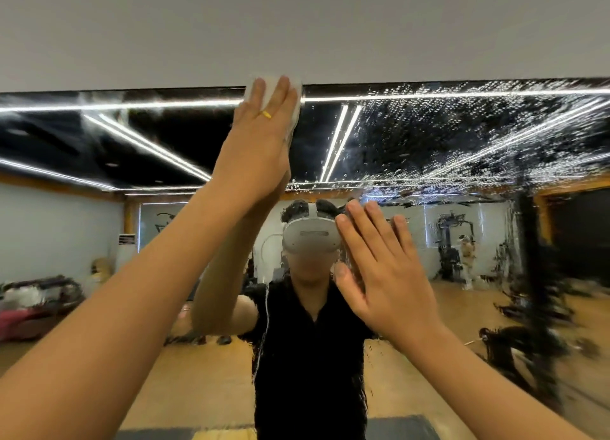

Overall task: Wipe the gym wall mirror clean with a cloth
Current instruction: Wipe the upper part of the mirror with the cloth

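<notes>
Up at the very top edge of the mirror, the left hand is flat against the glass with the white cloth trapped underneath it. Fingers are straight and close together, not curled. That's a press, not a clutch. The cloth peeks out above the fingertips and down the right side of the palm, its upper edge overlapping the pale wall above the mirror. 1 yellow ring shows on a finger of that hand.

Lower down and to the right, the right hand is laid open against the glass too, fingers slightly spread and pointing up, holding nothing. So that's 2 hands on the mirror, both flat, well apart from each other.

Off to the upper right the glass is thick with water droplets, a speckled band across the reflected dark ceiling and its light strips. The patch left of the cloth looks streaky.

Between the arms, the reflection shows the person in a black shirt wearing a white headset, the right hand overlapping its edge. Behind them, also reflected, are a wooden floor and a blurred gym machine at right.
</notes>
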Demonstrator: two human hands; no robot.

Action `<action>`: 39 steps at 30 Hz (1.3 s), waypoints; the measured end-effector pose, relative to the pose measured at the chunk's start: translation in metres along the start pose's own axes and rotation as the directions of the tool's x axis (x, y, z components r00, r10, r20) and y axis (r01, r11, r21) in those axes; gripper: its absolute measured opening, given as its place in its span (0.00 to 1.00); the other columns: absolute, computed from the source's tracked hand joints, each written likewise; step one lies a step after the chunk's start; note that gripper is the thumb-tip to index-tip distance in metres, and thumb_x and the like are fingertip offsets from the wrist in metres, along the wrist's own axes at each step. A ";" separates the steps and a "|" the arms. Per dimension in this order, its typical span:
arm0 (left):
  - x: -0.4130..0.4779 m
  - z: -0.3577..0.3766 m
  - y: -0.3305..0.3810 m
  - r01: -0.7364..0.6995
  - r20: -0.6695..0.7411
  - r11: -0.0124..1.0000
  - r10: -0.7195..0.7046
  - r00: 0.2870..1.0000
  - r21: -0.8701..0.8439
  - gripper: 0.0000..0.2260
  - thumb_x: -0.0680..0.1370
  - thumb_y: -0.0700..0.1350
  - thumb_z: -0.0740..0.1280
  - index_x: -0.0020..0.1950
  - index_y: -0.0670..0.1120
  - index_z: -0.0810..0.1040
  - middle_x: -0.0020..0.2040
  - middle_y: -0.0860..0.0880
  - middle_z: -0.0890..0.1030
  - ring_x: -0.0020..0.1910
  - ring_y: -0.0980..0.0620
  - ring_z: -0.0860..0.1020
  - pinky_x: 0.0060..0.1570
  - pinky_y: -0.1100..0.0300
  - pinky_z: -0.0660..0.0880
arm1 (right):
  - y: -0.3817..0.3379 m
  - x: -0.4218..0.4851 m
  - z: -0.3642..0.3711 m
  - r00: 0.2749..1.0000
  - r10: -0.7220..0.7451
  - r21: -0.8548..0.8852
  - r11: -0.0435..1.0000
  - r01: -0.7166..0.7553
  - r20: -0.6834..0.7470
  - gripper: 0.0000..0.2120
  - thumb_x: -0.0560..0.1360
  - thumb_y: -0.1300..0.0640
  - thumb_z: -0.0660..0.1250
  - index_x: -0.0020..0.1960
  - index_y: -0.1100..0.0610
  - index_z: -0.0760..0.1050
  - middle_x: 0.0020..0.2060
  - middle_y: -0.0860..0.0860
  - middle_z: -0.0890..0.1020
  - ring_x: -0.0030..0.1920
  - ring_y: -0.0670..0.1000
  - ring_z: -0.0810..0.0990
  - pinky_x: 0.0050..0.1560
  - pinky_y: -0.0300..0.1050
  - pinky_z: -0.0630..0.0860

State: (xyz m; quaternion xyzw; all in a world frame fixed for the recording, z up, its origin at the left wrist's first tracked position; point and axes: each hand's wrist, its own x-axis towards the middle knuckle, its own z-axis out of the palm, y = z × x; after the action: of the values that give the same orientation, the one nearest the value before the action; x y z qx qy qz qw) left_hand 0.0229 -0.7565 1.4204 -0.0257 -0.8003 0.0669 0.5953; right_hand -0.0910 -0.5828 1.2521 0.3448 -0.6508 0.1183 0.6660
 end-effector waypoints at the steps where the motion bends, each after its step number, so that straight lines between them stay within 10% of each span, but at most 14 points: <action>1: -0.014 0.002 0.000 0.005 -0.003 1.000 -0.005 1.000 -0.022 0.31 0.85 0.37 0.58 0.85 0.49 0.47 0.85 0.48 0.46 0.83 0.41 0.44 0.80 0.41 0.57 | 0.000 0.000 0.000 1.000 -0.001 -0.001 1.000 0.001 0.000 0.31 0.82 0.47 0.58 0.82 0.57 0.59 0.82 0.54 0.58 0.83 0.55 0.53 0.80 0.63 0.54; 15: 0.018 0.011 0.005 -0.036 -0.061 0.998 0.039 0.997 0.059 0.30 0.86 0.37 0.54 0.85 0.48 0.46 0.86 0.50 0.46 0.83 0.42 0.41 0.78 0.48 0.41 | 0.001 0.000 -0.002 1.000 0.010 0.017 1.000 -0.010 0.018 0.31 0.83 0.47 0.57 0.83 0.55 0.58 0.83 0.53 0.57 0.83 0.54 0.51 0.82 0.61 0.51; 25: -0.096 0.032 -0.014 -0.158 -0.015 0.987 0.158 0.987 0.026 0.28 0.82 0.41 0.54 0.83 0.43 0.57 0.83 0.44 0.59 0.82 0.39 0.53 0.76 0.39 0.57 | 0.002 -0.003 -0.002 1.000 0.004 0.016 1.000 -0.005 0.016 0.31 0.83 0.47 0.60 0.83 0.56 0.58 0.83 0.53 0.57 0.83 0.54 0.52 0.81 0.62 0.53; 39: 0.018 0.017 0.015 -0.053 -0.069 0.997 0.058 0.996 0.063 0.34 0.83 0.33 0.56 0.86 0.48 0.45 0.86 0.50 0.45 0.84 0.43 0.41 0.80 0.48 0.40 | 0.001 -0.002 0.000 1.000 0.005 0.023 1.000 -0.005 -0.002 0.32 0.82 0.47 0.61 0.82 0.56 0.59 0.83 0.53 0.57 0.83 0.53 0.52 0.81 0.62 0.53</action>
State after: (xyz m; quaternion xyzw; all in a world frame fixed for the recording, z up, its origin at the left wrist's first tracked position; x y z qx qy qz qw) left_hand 0.0009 -0.7409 1.4305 -0.0322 -0.7752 0.1067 0.6218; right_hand -0.0914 -0.5814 1.2509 0.3507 -0.6495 0.1280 0.6624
